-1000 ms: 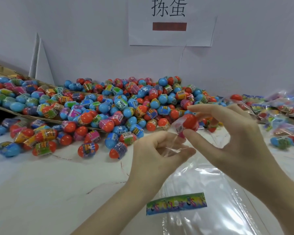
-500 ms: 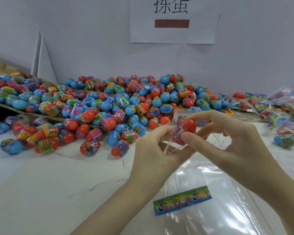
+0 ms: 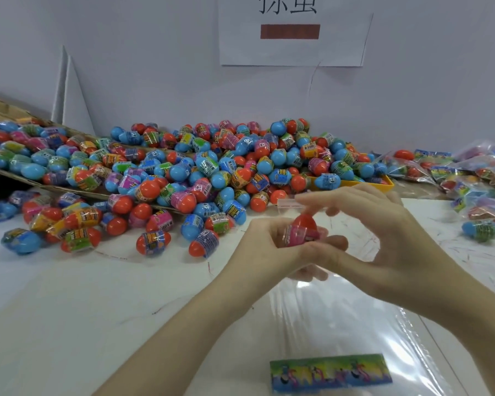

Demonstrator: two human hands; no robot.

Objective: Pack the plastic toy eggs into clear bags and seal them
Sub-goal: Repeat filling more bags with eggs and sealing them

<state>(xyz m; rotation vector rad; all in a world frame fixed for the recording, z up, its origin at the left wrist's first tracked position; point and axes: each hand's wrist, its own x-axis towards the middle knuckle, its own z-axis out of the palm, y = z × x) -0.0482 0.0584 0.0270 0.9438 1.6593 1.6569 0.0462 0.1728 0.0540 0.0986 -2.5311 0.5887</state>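
White table [image 3: 69, 310], both hands pinch red egg [image 3: 305, 224] into small clear bag [image 3: 290, 202]; should keep mouth spread wide

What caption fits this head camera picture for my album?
Two hands, left and right, tuck a red-topped toy egg into a clear bag.

red-pink egg [image 3: 303, 228] | upright, inside clear bag [image 3: 290, 202] | held above table
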